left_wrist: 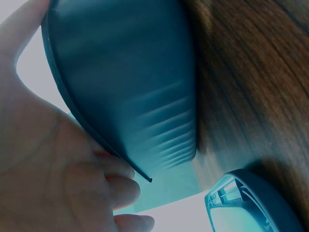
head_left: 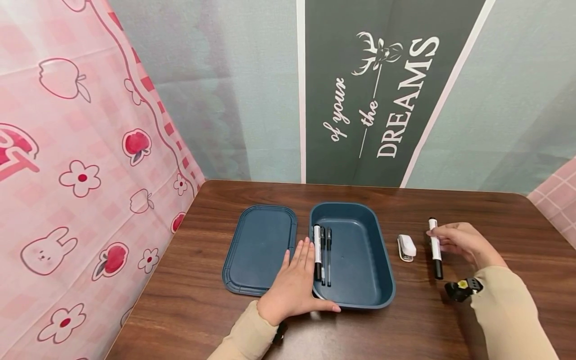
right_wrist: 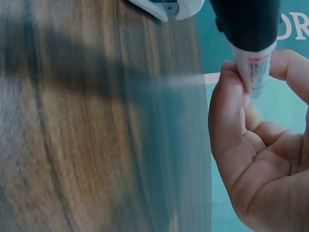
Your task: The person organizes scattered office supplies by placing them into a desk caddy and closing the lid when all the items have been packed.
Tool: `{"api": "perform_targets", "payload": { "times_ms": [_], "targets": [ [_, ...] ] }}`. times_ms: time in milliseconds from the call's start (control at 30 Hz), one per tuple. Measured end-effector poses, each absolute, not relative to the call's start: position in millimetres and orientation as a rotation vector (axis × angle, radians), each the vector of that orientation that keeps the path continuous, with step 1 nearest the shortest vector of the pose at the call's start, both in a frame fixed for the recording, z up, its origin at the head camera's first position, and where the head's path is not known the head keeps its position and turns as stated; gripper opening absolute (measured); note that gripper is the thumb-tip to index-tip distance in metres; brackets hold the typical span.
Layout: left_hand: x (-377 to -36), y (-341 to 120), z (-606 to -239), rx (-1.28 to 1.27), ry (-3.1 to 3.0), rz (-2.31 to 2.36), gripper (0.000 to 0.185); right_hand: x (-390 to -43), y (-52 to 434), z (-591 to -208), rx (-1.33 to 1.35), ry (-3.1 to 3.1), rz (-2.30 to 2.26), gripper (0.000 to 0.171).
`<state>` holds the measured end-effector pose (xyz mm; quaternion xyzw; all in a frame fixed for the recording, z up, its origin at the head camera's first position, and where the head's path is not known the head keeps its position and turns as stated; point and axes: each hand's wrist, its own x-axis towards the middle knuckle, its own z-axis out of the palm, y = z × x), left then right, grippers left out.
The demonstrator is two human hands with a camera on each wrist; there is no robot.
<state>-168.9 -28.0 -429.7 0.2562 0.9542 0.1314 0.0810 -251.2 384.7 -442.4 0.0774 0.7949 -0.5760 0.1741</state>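
A dark blue box [head_left: 360,260] stands open at the middle of the wooden table [head_left: 495,210], its lid [head_left: 261,245] lying flat to its left. Inside, along the left wall, lie a black-and-white marker [head_left: 317,250] and two thin pens [head_left: 326,255]. My left hand [head_left: 292,287] rests flat on the box's near-left corner, fingers straight, thumb along the front rim; the left wrist view shows the box wall [left_wrist: 130,82] against my palm [left_wrist: 48,174]. To the right, my right hand [head_left: 461,242] pinches a second black-and-white marker [head_left: 435,247], whose black end and label [right_wrist: 248,34] show between thumb and fingers [right_wrist: 227,121].
A small white stapler [head_left: 406,247] lies between the box and the held marker; its tip [right_wrist: 164,6] shows in the right wrist view. A pink patterned curtain [head_left: 81,175] hangs along the table's left edge, and a wall with lettering stands behind.
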Motion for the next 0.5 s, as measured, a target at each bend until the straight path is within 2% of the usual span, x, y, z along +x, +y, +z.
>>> {"api": "perform_targets", "payload": {
  "times_ms": [167,333,500],
  "targets": [
    [-169,-28,-430,0.765,2.859,0.386,0.126,-250,381,-440,0.214,2.304,-1.598,0.013],
    [-169,-28,-431,0.761,2.863,0.374,0.127,-249,377,-438,0.184,2.361,-1.554,0.025],
    [-169,-28,-431,0.755,2.859,0.377,0.127,-249,374,-435,0.202,2.379,-1.518,0.025]
  ]
}}
